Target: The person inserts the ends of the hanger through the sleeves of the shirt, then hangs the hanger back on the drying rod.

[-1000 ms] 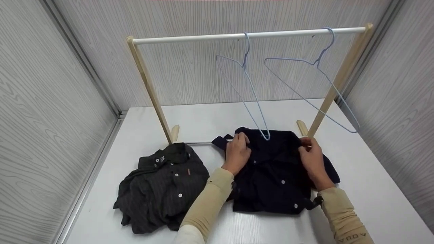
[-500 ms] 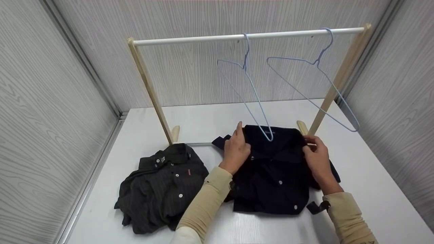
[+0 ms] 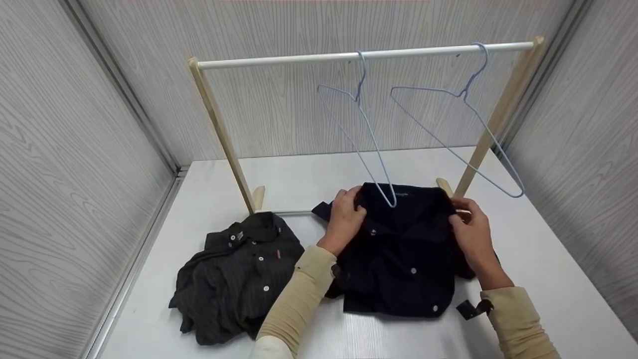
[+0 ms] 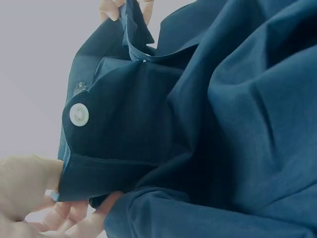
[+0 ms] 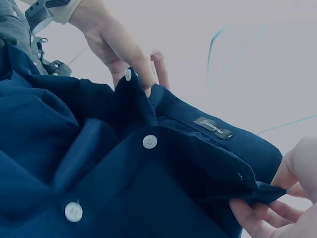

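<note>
A navy button shirt point(image 3: 398, 279) with white buttons lies on the white table, its collar toward the rack. My left hand point(image 3: 345, 219) grips the left side of the collar between thumb and fingers. On the opposite side my right hand point(image 3: 471, 227) pinches the collar edge. The collar stands spread between both hands, and the right wrist view shows the label point(image 5: 214, 128) inside it. In the left wrist view a white button point(image 4: 79, 114) sits close to the left hand's fingers point(image 4: 59, 213). Part of the shirt's sides is hidden under the forearms.
A dark grey shirt point(image 3: 234, 289) lies crumpled to the left. Behind stands a rack with a white rail point(image 3: 279, 60) and wooden posts. Two blue wire hangers, one in the middle point(image 3: 374, 134) and one at right point(image 3: 481, 114), hang from it; the middle one overlaps the navy collar in view.
The right hand has shifted slightly right with the collar edge. The left hand's raised fingers have come down round the collar's left side. The collar is spread wider, and its label shows.
</note>
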